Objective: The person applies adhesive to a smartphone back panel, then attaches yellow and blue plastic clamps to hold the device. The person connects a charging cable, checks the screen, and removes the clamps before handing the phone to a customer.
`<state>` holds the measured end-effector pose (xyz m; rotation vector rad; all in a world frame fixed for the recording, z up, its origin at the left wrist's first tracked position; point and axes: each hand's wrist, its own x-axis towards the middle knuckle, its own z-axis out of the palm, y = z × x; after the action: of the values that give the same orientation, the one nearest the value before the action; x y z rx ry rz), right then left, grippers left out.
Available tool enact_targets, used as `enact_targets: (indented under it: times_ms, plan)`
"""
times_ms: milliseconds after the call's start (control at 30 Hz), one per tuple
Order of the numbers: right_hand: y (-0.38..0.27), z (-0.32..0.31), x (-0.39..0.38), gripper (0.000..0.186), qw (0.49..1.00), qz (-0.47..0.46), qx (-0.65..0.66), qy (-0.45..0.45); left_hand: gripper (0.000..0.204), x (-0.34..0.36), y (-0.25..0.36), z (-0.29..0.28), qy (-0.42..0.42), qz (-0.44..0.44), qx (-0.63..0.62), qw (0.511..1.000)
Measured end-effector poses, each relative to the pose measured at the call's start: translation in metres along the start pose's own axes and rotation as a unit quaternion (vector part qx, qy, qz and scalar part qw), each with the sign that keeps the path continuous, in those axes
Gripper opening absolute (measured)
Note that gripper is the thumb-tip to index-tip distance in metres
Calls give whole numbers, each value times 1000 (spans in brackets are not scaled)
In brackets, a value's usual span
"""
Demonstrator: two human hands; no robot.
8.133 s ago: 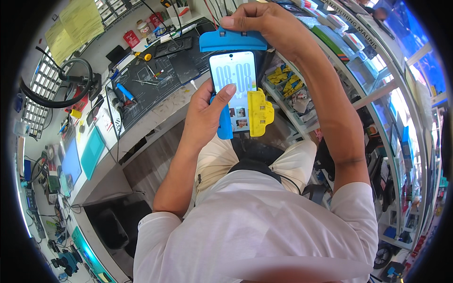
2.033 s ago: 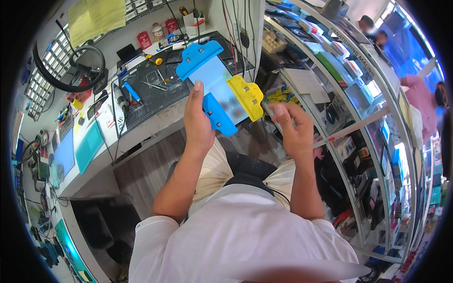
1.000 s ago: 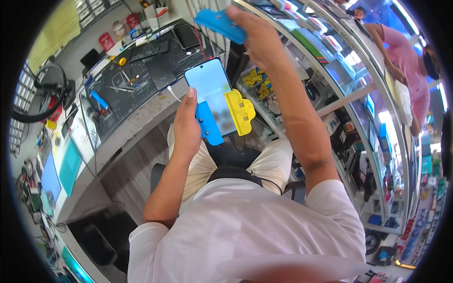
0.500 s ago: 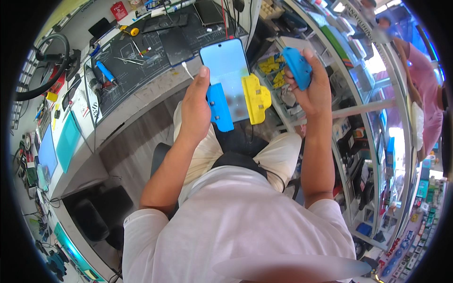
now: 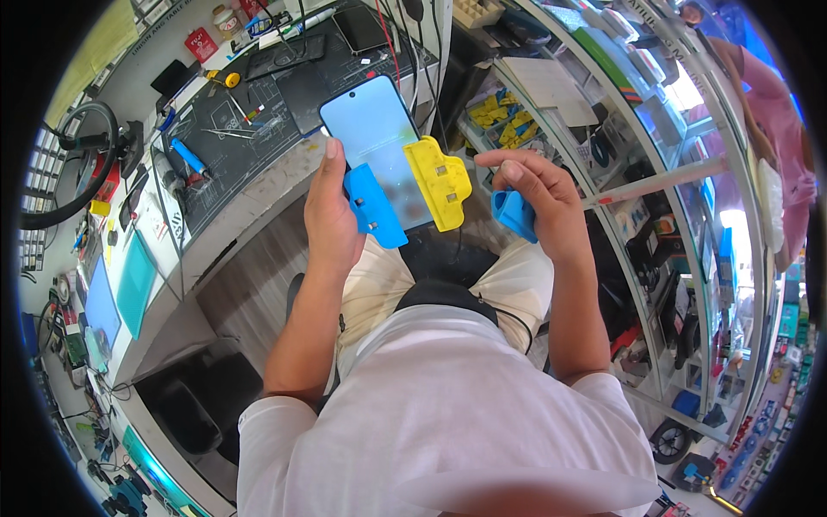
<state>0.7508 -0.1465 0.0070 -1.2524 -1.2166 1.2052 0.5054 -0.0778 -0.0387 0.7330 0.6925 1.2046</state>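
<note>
Holding a phone with a light blue screen, the left hand wraps its fingers around the phone's left edge. A blue clamp and a yellow clamp pinch the phone's bottom end. Right of the phone, the right hand curls shut around another blue clamp. Behind the phone sits a workbench with a dark mat and small tools. Glass shelves full of small parts stand to the phone's right. A wood floor shows below the phone.
</note>
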Motion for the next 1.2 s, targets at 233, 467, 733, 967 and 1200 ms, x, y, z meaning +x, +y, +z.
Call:
enact_targets:
  times_ms: [233, 467, 733, 967, 1200]
  plan:
    - [-11, 6, 12, 35, 986, -106, -50, -117, 53, -3, -2, -10, -8, 13, -14, 1000]
    - [-30, 8, 20, 35, 955, -177, -158, -176, 55, -9, 0, -18, -49, 7, -84, 995]
    - [-45, 10, 43, 13, 943, -234, -181, -155, 53, -7, 2, -23, -141, -19, -133, 981]
    - [-78, -4, 80, 26, 885, -148, -283, -338, 47, -3, 4, -19, -192, -19, -168, 967]
    - [-74, -20, 86, 22, 905, -133, -263, -308, 48, -7, 12, -10, -212, -20, -161, 964]
